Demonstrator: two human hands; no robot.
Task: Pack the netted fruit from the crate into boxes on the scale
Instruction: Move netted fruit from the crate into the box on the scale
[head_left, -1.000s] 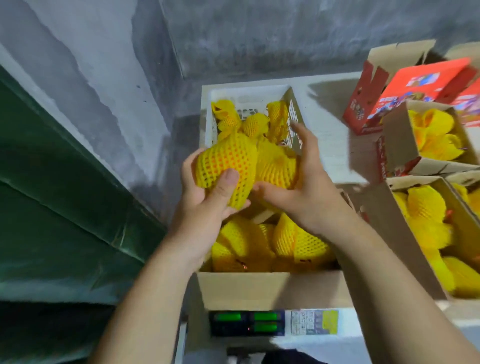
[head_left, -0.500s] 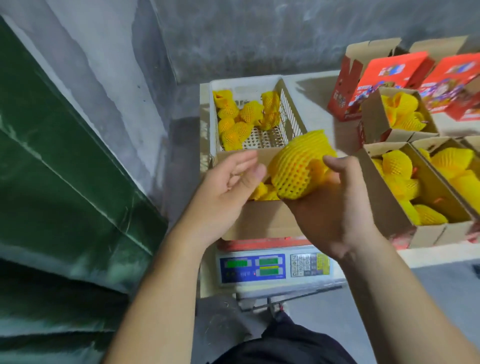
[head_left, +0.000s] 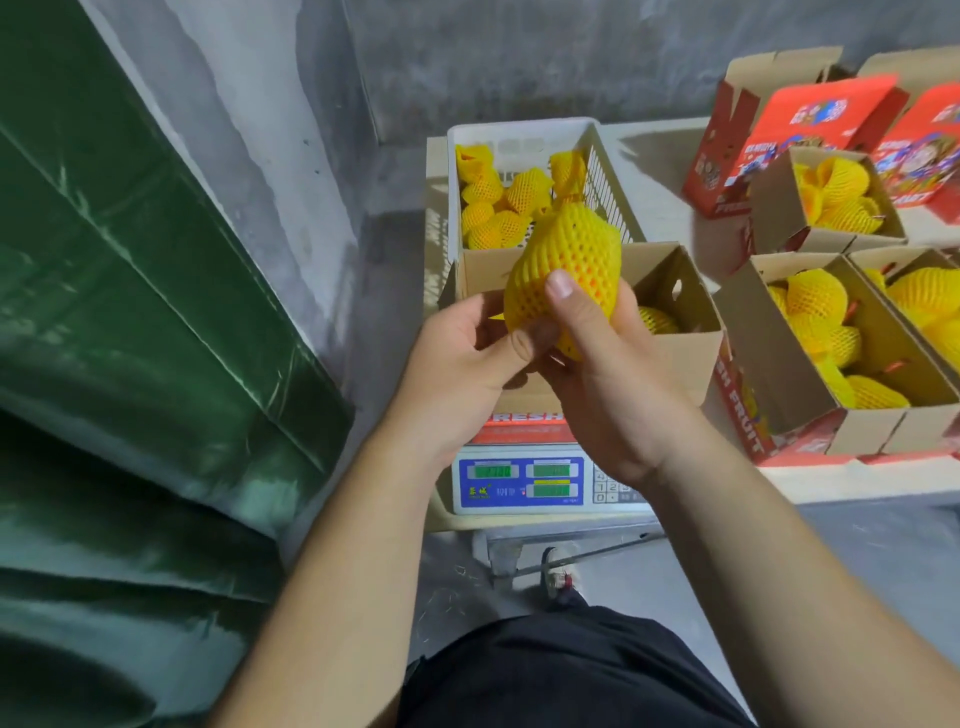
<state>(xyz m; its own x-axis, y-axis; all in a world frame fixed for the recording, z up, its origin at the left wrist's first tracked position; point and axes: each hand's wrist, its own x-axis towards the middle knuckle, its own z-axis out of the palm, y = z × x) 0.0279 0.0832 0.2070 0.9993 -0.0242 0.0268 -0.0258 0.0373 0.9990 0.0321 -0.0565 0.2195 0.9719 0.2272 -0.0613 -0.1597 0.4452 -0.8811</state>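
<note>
Both hands hold one fruit in a yellow foam net (head_left: 566, 260) above the open cardboard box (head_left: 675, 332) that stands on the blue-faced scale (head_left: 519, 483). My right hand (head_left: 608, 379) grips the fruit from below, thumb up its front. My left hand (head_left: 467, 364) pinches the net's lower left end. Inside the box another netted fruit (head_left: 657, 319) shows at the right. Behind the box stands the white plastic crate (head_left: 597, 156) with several netted fruits.
Open boxes filled with netted fruit (head_left: 841, 353) sit on the white bench at the right, with red printed boxes (head_left: 810, 130) behind them. A green tarpaulin (head_left: 130, 312) covers the left side. Grey walls stand behind.
The fruit passed from my left hand to my right and turned upright. My left hand came back to pinch its lower end. The camera drew back from the box.
</note>
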